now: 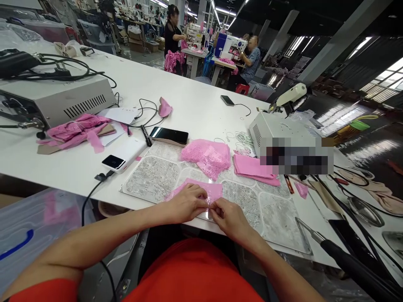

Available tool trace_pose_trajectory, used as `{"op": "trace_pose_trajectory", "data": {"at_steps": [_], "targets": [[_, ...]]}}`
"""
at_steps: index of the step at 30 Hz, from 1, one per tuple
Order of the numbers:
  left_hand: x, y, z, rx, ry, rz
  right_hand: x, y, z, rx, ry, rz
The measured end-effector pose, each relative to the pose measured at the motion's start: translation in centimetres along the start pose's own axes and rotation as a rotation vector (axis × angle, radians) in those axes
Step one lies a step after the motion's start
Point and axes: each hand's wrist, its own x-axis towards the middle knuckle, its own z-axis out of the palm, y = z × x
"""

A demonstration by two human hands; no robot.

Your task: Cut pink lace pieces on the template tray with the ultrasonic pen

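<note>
A pink fabric piece (201, 186) lies flat at the near edge of a grey stone-patterned board (154, 176). My left hand (189, 202) rests over it, fingers bent and pinched at its near edge. Right beside it, my right hand (228, 216) also pinches at that edge, the fingertips of both hands nearly touching. What the fingertips hold between them is too small to make out beyond the fabric. Just beyond my hands lies a pink lace piece (209, 157), and to its right a folded stack of pink fabric (256, 168).
Left of the board are a phone (169, 135), a white power bank (124, 153) with a cable, and a grey machine box (72, 98) with pink fabric beside it. At right stand another machine box (283, 130) and a black-handled tool (340, 251). Two people work farther back.
</note>
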Motion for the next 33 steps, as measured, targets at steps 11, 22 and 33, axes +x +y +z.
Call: {"op": "trace_pose_trajectory", "data": {"at_steps": [11,22,33], "targets": [[1.9,0.7,0.3,-0.150,-0.058,-0.173,-0.5,0.8,0.4,-0.108,0.202,-0.242],[2.8,0.7,-0.5,-0.435,0.058,-0.348,-0.4,0.5,0.6,0.128,0.330,-0.116],[2.7,0.7,-0.3,-0.342,0.055,-0.316,-0.1,0.3,0.1,0.261,0.308,0.009]]}}
